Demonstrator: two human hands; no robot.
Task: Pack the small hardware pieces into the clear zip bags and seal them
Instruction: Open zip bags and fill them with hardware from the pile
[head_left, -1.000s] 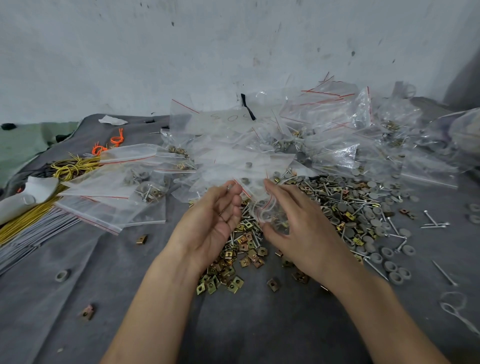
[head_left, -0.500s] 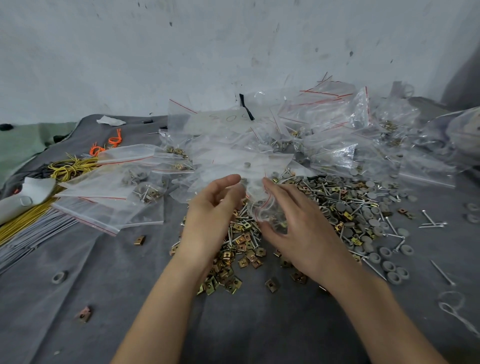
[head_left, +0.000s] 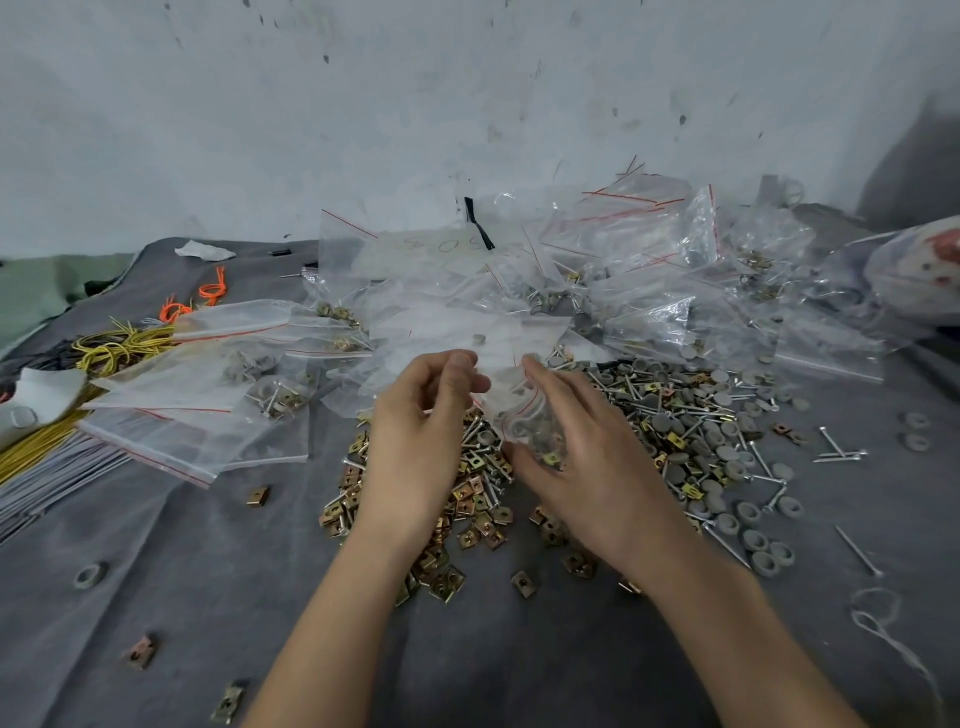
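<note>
My right hand (head_left: 587, 462) holds a small clear zip bag (head_left: 524, 415) with a red seal line and some hardware inside, just above the pile. My left hand (head_left: 421, 431) pinches the bag's upper left edge between thumb and fingers. Under both hands lie brass clip nuts (head_left: 467, 519). To the right spreads a heap of grey washers and silver screws (head_left: 691, 431). Behind my hands a mound of filled clear zip bags (head_left: 623, 291) is stacked against the wall.
Flat empty zip bags (head_left: 192, 415) lie at the left, beside yellow wire (head_left: 119, 348) and orange ties (head_left: 208, 291). Stray clip nuts (head_left: 140, 657) and a grey washer (head_left: 91, 574) sit on the grey cloth (head_left: 208, 571). Loose screws (head_left: 841, 452) lie at the right.
My left hand has turned from palm-up to a pinch and closed on the bag's edge. The right hand keeps its hold on the bag and has barely moved.
</note>
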